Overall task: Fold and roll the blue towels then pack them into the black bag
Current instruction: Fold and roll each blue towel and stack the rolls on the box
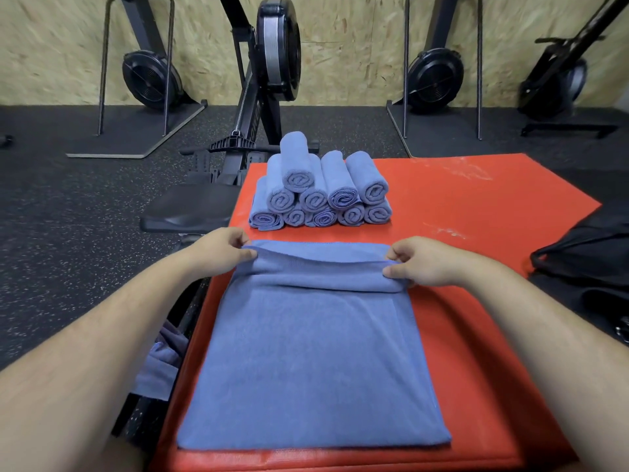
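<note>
Blue towel, folded to a long rectangle: lies flat on the red padded bench, near end just short of the bench's front edge, far end turned over into a low roll across its full width. Left grip: fingers curled over the left end of the roll, thumb pinching the cloth beneath. Right grip: likewise closed on the right end, fingertips on top of the fold and thumb tucked at its side. Both forearms reach in from the near corners, either side of the towel. Stack of rolled towels: same blue, ten spiral ends showing, piled in three tiers at the far left of the bench, just beyond the towel in hand and apart from it. Black bag: slumped on the floor just off the bench's right edge, its mouth not clearly visible. Loose blue towels: bunched off the bench's left side, partly hidden by the left forearm. Rowing machine: black, flywheel upright beyond the stack, its seat beside the bench's far left corner. Floor: black speckled rubber. Wall: chipboard, with further black flywheel machines standing before it.
</note>
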